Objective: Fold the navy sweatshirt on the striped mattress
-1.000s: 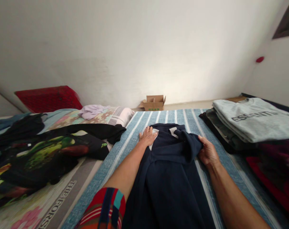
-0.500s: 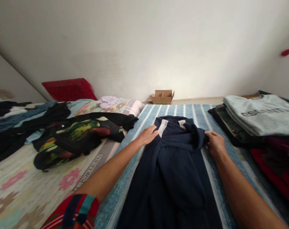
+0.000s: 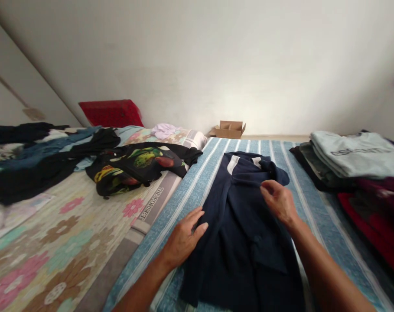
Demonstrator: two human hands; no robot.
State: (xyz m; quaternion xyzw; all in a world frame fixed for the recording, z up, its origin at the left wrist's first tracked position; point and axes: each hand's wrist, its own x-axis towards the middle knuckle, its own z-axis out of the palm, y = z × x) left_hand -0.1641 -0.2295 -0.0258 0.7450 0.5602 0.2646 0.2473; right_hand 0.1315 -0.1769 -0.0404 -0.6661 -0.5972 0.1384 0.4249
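Observation:
A dark navy long-sleeved garment with white patches near its top (image 3: 239,208) lies on the blue striped bedcover (image 3: 183,212), one sleeve folded across its body. At its left edge is my left hand (image 3: 185,236), fingers and thumb apart, holding nothing. Over the upper right part hovers my right hand (image 3: 279,200), its fingers curled and slightly blurred; I cannot make out whether any cloth is between them. The garment's lower end runs toward the bottom of the view.
Folded clothes are stacked on the right, a grey printed sweatshirt (image 3: 356,151) on top and a red garment (image 3: 362,225) nearer. On the left, a black patterned garment (image 3: 141,167) lies on a floral bedcover (image 3: 70,242). A cardboard box (image 3: 229,129) stands by the wall.
My left hand has drawn back from the garment's top to its left edge. My right hand has let go of the sleeve fold at the right and moved inward over the garment.

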